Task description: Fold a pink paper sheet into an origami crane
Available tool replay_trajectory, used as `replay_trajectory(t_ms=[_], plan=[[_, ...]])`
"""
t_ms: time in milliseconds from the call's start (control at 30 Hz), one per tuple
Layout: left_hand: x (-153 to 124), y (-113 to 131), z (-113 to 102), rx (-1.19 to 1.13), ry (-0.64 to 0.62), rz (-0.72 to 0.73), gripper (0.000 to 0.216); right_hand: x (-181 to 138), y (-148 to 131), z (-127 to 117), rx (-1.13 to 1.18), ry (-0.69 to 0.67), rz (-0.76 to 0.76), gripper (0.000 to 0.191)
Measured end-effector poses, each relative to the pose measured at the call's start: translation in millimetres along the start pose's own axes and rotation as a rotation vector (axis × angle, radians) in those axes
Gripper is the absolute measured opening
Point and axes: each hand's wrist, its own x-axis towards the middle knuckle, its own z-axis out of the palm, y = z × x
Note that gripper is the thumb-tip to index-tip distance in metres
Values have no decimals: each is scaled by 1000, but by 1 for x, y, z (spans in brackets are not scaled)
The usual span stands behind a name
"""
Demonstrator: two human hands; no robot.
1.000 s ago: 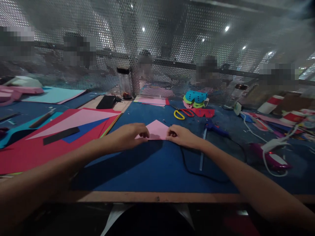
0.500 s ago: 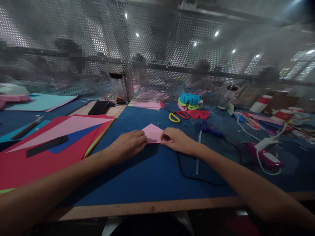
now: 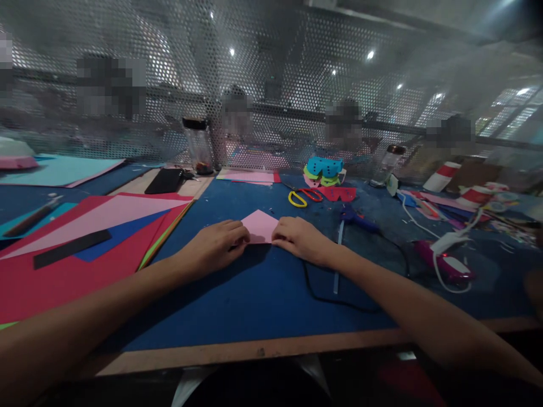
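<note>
Between my hands is a pink piece of paper [image 3: 260,227], its pointed top facing away from me and its near edge straight. My left hand [image 3: 223,242] grips its left side with curled fingers. On the right side, my right hand [image 3: 299,239] pinches the paper between thumb and fingers. Both hands rest low over the blue tabletop [image 3: 237,308]. Beyond the paper lie scissors [image 3: 298,198] with one yellow and one red handle. Right of my right hand is a blue glue gun [image 3: 358,219] with a clear glue stick [image 3: 337,277].
Coloured paper sheets [image 3: 51,288] cover the left side, with a black strip [image 3: 72,249] on top. A black phone [image 3: 164,181] and a jar [image 3: 197,146] stand farther back. Cut-out paper masks [image 3: 324,168], a purple power strip [image 3: 445,263] with cables and paper scraps lie right. A perforated metal screen [image 3: 271,73] closes the back.
My fingers have shifted slightly on the pink paper, and the right hand has moved a little left along its edge. The whole view has shifted slightly.
</note>
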Motion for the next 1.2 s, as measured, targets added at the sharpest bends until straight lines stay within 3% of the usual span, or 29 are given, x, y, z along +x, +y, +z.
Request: replay_trajectory(t_ms=[167,433,700,933,1200], plan=[[-3,-1,-4,-46,-30,-56,18,0,-2,-1,16,-30,19,14],[0,-9,-3,-198,-82,-215,23,2,-3,-7,138,-73,210,11],[3,-16,-10,-273,-117,-406,29,2,6,-2,148,-64,338,23],[2,-25,-12,-278,-140,-435,31,4,6,-6,147,-116,430,25],[2,-40,-24,-308,-269,-464,31,3,8,-11,154,-144,464,25]])
